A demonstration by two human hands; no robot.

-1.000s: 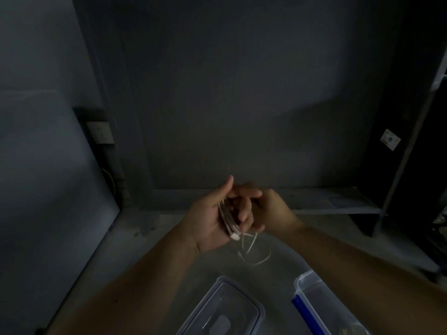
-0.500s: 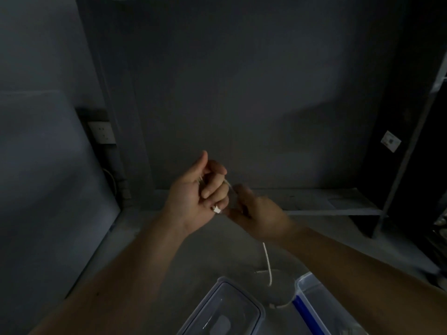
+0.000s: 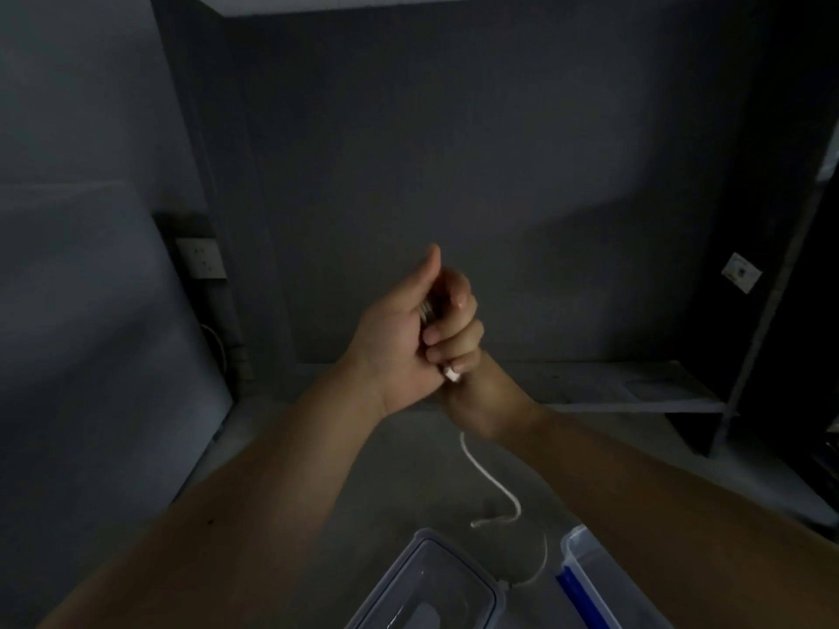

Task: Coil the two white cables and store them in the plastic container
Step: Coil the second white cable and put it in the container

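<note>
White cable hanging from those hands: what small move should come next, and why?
Probably one more wrap: the right hand should bring the slack up round the bundle that the left hand grips. A length of white cable hangs loose from the hands down to the surface, its end lying beside the plastic container, so the coil looks unfinished.

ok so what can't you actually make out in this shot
Head view, dim throughout:
- Right hand: its fingers are hidden behind the left hand, so its grip is unclear.
- White cable: the coiled part is buried in the left fist, so the loops can't be counted and no second cable can be told apart.
- Plastic container: cut off by the bottom edge, contents unseen.
</note>
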